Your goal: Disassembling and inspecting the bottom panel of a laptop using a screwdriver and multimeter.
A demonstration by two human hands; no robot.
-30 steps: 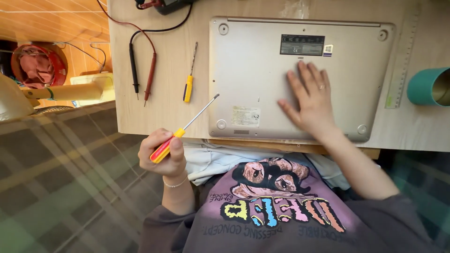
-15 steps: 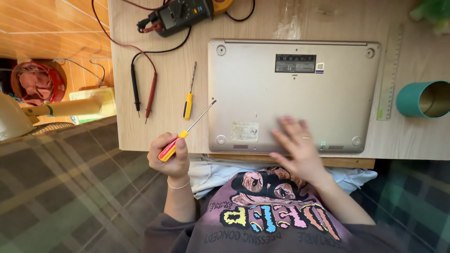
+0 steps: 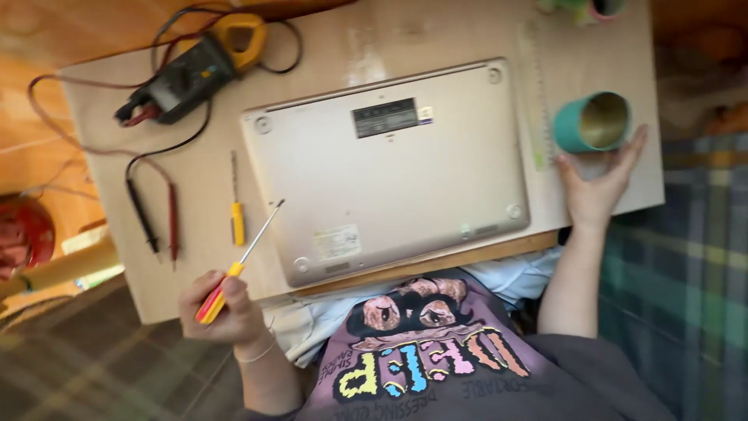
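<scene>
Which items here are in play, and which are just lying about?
In play:
left hand gripping the red-and-yellow screwdriver
upturned laptop
right hand open beside the teal cup

Lying about:
small yellow screwdriver
clamp meter
probe leads
clear ruler

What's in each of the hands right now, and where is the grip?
The left hand grips a screwdriver by its red and yellow handle. The right hand holds nothing, open beside the teal cup.
</scene>
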